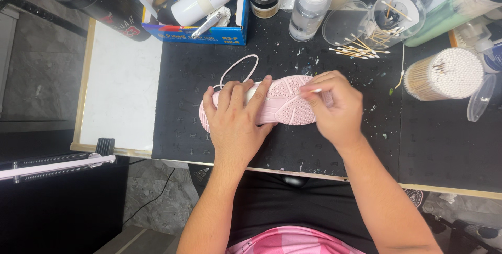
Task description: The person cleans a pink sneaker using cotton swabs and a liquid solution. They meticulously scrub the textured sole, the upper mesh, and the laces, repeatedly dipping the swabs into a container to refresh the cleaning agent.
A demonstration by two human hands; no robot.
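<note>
The left hand [235, 115] lies flat over the heel half of a small pink rubber-soled shoe [285, 99], its fingers spread and pressing on the sole, so it holds the shoe down. The right hand [334, 105] has its fingers pressed together in a pinch around a thin white cotton swab [315, 91], and the tip of the swab touches the sole near the toe end. The shoe lies sole up, on its length from left to right, on a black rubber work mat [434, 144] with small paint spots. A thin white shoelace [240, 64] makes a loop on the mat just behind the shoe.

Behind the right hand, a clear round plastic tub [397, 10] lies tilted, and loose wooden-stick cotton swabs [358, 47] are spilled beside it. At the right edge a clear cup packed with white cotton swabs [444, 74] lies on its side. Several clear plastic squeeze bottles [309, 8] stand at the back, next to a blue cardboard box [204, 31].
</note>
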